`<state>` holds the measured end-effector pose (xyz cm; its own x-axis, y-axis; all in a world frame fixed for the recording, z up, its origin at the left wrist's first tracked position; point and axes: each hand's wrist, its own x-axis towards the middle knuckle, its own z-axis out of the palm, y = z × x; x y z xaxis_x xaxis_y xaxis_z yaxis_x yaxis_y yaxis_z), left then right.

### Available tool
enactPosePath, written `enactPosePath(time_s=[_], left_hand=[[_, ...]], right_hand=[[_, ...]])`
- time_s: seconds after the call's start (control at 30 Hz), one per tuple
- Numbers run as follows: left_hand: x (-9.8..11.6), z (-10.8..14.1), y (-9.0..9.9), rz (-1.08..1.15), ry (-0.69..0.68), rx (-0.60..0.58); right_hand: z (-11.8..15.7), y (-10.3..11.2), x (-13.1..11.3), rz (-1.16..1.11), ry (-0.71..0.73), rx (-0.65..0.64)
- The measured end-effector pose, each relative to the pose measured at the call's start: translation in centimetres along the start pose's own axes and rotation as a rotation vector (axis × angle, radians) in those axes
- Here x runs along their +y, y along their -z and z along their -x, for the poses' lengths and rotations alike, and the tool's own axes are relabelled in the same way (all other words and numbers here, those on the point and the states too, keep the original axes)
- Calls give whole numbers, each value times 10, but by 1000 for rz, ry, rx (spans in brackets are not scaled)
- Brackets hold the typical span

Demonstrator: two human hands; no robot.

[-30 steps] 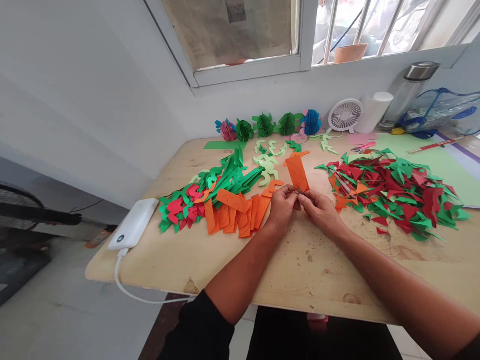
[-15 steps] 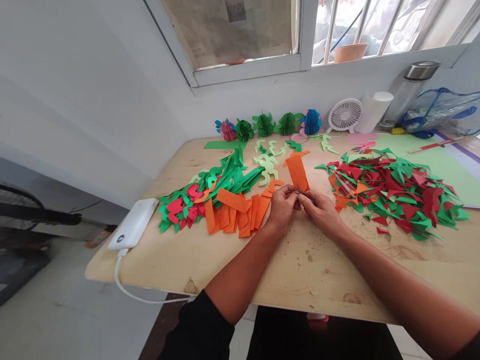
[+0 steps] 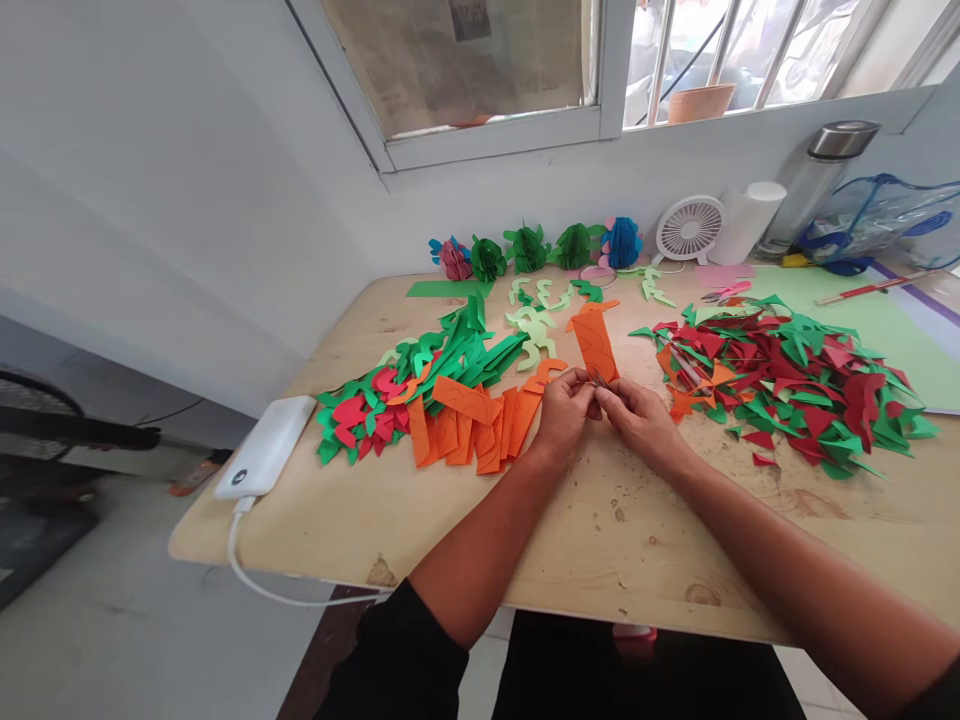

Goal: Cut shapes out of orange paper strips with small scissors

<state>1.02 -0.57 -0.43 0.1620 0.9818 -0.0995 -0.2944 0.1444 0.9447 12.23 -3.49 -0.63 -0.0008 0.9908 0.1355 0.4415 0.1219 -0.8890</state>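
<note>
My left hand [image 3: 568,408] and my right hand [image 3: 637,415] meet over the middle of the table, with fingertips pinched close together. Between them a small grey pointed thing [image 3: 598,378] shows; its kind is too small to tell. Just beyond the fingertips lies an orange paper strip [image 3: 595,342] with curved pencil lines, and a cut orange piece is at its far end. Left of my left hand, several orange paper strips [image 3: 465,430] overlap in a row. Behind these are green paper strips [image 3: 480,350] and red cut paper shapes [image 3: 367,415].
A heap of red and green scraps [image 3: 802,380] covers the right side. Honeycomb paper turtles [image 3: 529,250] line the wall, with a small white fan [image 3: 690,230] and a glass bottle [image 3: 817,190] further right. A white power bank [image 3: 266,447] with a cable sits at the left edge.
The view has shifted very slightly. Both hands stay pinched together in the same place, and the papers lie as before.
</note>
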Motion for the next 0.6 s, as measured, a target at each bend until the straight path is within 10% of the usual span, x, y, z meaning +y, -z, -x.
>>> enactPosePath(time_s=[0.6], left_hand=[[-1, -1, -1, 12, 3, -2]], right_hand=[[0, 0, 2, -2, -1, -3]])
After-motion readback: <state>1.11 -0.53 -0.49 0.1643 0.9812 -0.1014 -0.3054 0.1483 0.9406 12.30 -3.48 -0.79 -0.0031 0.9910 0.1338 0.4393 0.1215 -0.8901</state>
